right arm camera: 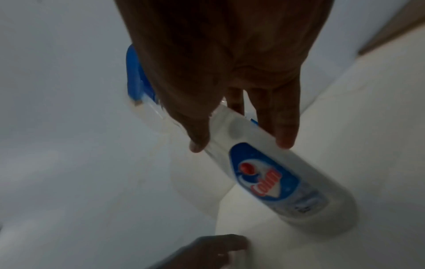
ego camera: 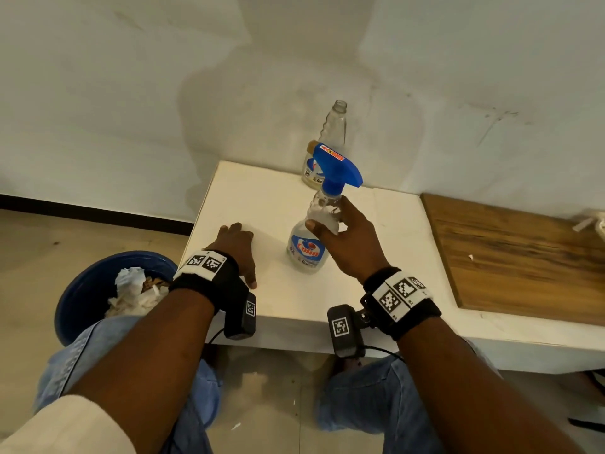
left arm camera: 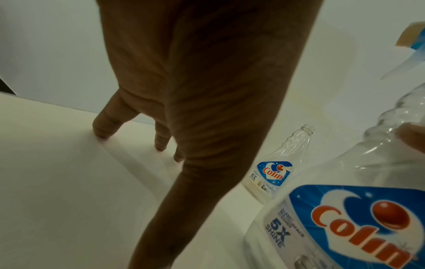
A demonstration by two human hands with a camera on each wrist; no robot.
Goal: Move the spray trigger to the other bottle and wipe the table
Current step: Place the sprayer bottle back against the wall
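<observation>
from the head view, the right hand (ego camera: 340, 244) was wrapped around the upper body of the near bottle (ego camera: 306, 247), thumb on the side facing the camera and fingers round the far side, clamped on it. this bottle stood on the white table (ego camera: 262, 204), tilted a little, and the blue spray trigger (ego camera: 337, 167) sat on its neck. the open-necked bottle (ego camera: 324, 149) stood upright behind it, close to the wall, with no cap on. the left hand (ego camera: 237, 249) lay palm down on the table to the left of the near bottle, fingers spread and resting flat, holding nothing. a blue bin (ego camera: 88, 290) with crumpled paper in it stood on the floor left of the table, and a wooden board (ego camera: 523, 257) lay on the surface to the right.

from the left wrist view, the left hand (left arm camera: 174, 91) reached forward with its fingertips (left arm camera: 103, 131) touching the table (left arm camera: 57, 182), fingers apart. the near bottle (left arm camera: 345, 218) filled the lower right, its label reading "colin". the open-necked bottle (left arm camera: 282, 163) stood farther back, apart from the hand.

from the right wrist view, blurred and dim, the right hand (right arm camera: 230, 72) gripped the near bottle (right arm camera: 276, 172) between thumb and fingers above the label. the spray trigger (right arm camera: 138, 76) showed as a blue shape past the hand. the left hand (right arm camera: 207, 251) was at the bottom edge, on the table (right arm camera: 345, 127).
</observation>
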